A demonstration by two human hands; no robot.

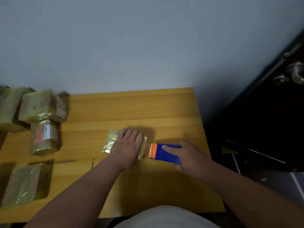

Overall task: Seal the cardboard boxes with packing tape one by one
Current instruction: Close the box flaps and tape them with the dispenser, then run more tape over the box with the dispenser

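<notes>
A small cardboard box [110,142] wrapped in yellowish clear tape lies in the middle of the wooden table [131,106]. My left hand [128,145] lies flat on top of it, fingers straight, pressing it down. Just right of the box, my right hand [189,157] grips a blue tape dispenser [166,153]. The dispenser's orange toothed cutter [153,150] points at the box's right edge, and my index finger lies along its top. The tape roll itself is hidden under my hand.
Several taped boxes sit along the table's left side: a stack at the back left [41,106], one with a white label [43,139], and a flat one at the front left [26,181]. A dark door [263,112] with a metal knob [296,73] stands to the right.
</notes>
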